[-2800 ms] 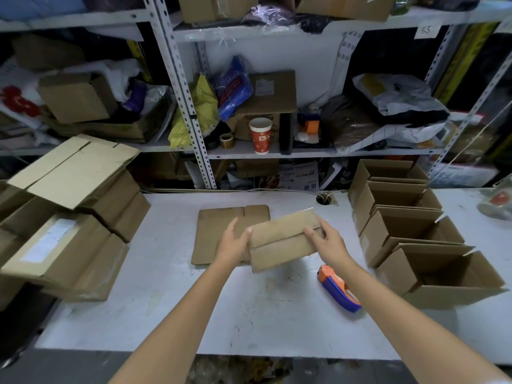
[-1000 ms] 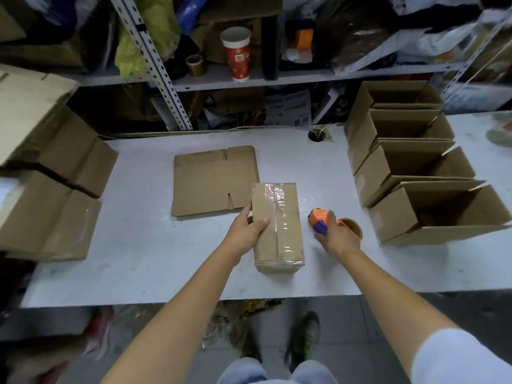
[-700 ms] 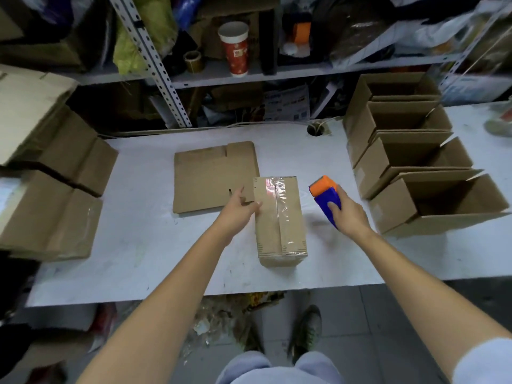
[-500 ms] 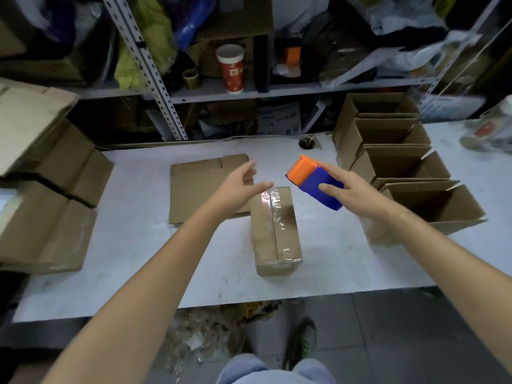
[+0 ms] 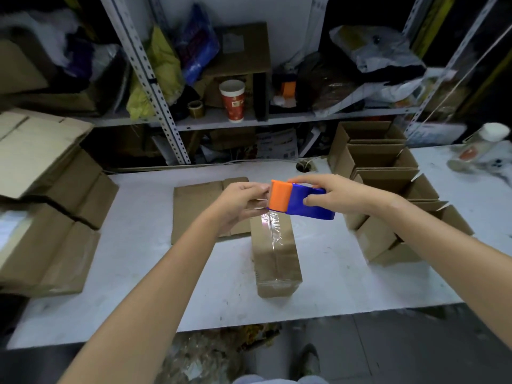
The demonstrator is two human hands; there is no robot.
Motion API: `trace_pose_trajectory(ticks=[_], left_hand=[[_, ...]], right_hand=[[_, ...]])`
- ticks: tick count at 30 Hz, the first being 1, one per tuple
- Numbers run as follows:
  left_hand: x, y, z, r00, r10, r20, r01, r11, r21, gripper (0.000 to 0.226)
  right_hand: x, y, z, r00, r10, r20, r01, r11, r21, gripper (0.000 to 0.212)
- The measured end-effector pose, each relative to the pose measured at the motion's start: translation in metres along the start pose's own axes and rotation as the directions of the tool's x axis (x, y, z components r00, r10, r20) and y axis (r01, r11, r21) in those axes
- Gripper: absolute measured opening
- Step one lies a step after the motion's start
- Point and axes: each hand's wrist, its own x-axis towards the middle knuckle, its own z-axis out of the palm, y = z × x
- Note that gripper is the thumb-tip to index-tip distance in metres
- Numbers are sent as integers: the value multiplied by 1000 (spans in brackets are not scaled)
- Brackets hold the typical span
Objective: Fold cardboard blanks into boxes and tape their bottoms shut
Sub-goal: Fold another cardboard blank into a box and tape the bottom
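Note:
A folded brown box (image 5: 275, 256) lies on the white table (image 5: 144, 273) with clear tape along its seam. Above its far end my right hand (image 5: 329, 194) grips a blue and orange tape dispenser (image 5: 300, 202), held off the table. My left hand (image 5: 242, 202) is at the dispenser's orange end, its fingers curled by the tape's edge; what they pinch is too small to tell. A flat cardboard blank (image 5: 205, 206) lies on the table behind my left hand.
Several open folded boxes (image 5: 388, 176) stand in a row at the table's right. Stacked cardboard cartons (image 5: 47, 203) fill the left side. Metal shelving (image 5: 155, 79) with a paper cup (image 5: 232, 99), bags and boxes runs behind the table. A cable hole (image 5: 304, 165) sits near the back edge.
My right hand picked the dispenser up off the table and raised it over the box. My left hand left the box and came up to the dispenser's orange end.

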Motion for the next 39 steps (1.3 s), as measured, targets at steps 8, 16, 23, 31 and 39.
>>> trace_pose_trajectory(ticks=[8,16,23,31,39], left_hand=[[9,-23,-10,956,-24,-293,55,994,97,16],[25,-57,-44,859,-185,-478,179,982,-60,15],[60,-78,-38,815,-244,-526,265,964,-37,9],[72,-98,-14,784,-172,-597,387,887,252,26],[57,-92,-9,816,-201,-542,368,904,219,33]], right_hand=[[29,0,15,998,-53,42,62,968,-244,67],[48,51,-25,984,166,57,-126,895,-427,72],[84,73,-19,962,246,120,-171,883,-437,75],[99,90,2,946,291,142,-224,906,-360,76],[93,87,7,963,249,108,-190,903,-384,74]])
